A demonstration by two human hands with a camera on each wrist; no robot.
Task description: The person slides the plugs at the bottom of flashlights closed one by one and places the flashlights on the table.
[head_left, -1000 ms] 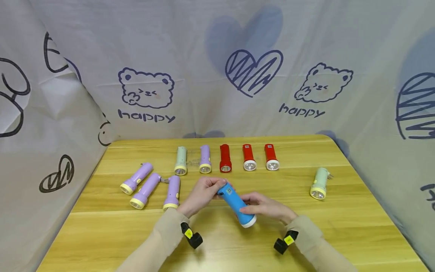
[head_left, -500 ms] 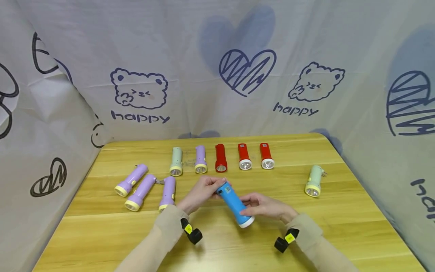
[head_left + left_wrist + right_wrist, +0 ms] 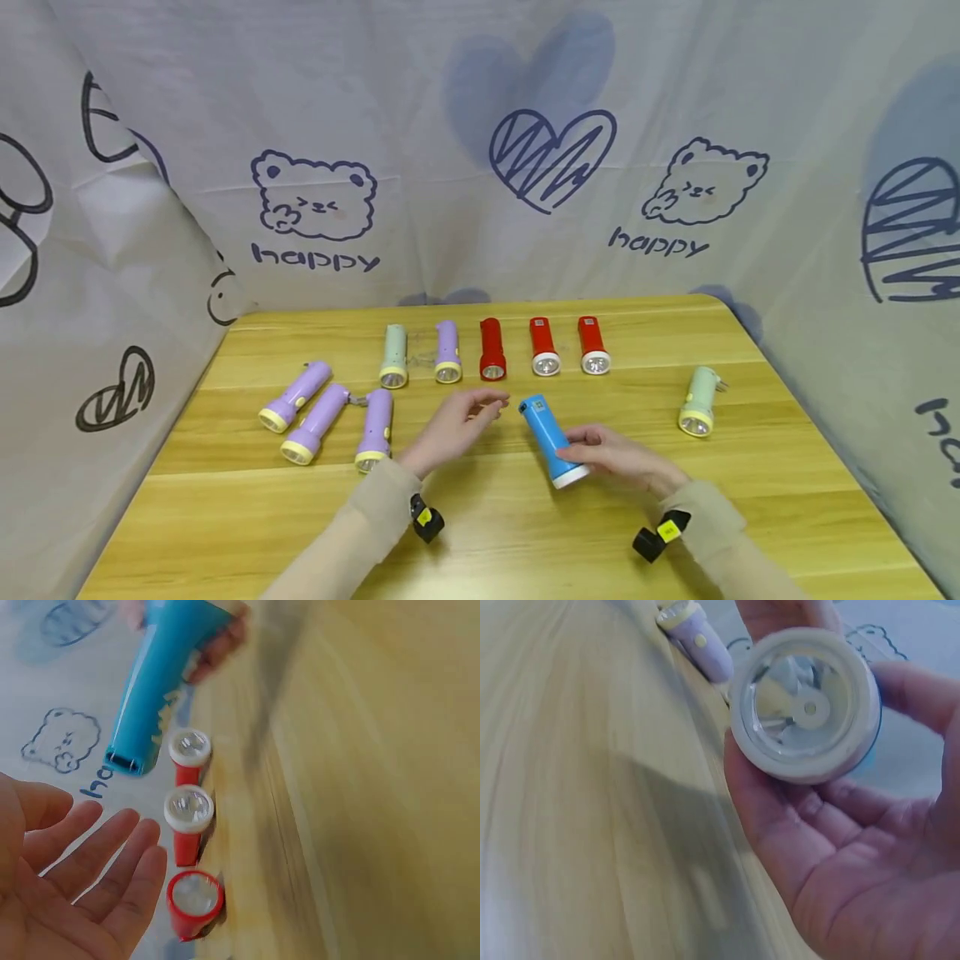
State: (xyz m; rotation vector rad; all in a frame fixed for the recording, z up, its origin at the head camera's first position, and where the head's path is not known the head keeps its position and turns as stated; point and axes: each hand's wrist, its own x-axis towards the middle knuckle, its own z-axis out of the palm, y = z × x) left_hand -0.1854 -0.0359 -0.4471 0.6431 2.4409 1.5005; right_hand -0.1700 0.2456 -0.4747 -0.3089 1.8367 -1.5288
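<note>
My right hand (image 3: pixel 618 457) grips a blue flashlight (image 3: pixel 547 437) near its white-rimmed lens end, above the table. In the right wrist view the clear lens (image 3: pixel 806 705) faces the camera, with fingers and thumb around the head. My left hand (image 3: pixel 457 427) is apart from the flashlight, to its left, with nothing in it. Its relaxed, spread fingers show in the left wrist view, just below the flashlight's tail end, where a dark slot shows. Beyond the hands, a red flashlight (image 3: pixel 492 350) and two red ones with white rims (image 3: pixel 543 348) lie in a row.
That back row also holds a green flashlight (image 3: pixel 393 357) and a purple flashlight (image 3: pixel 447 353). Three purple flashlights (image 3: pixel 372 433) lie at the left of the wooden table (image 3: pixel 247 533). Another green flashlight (image 3: pixel 700 402) lies at the right. A printed cloth (image 3: pixel 442 208) hangs behind.
My left hand has let go of the blue flashlight's tail end and now sits apart from it. The right hand has carried the flashlight a little to the right.
</note>
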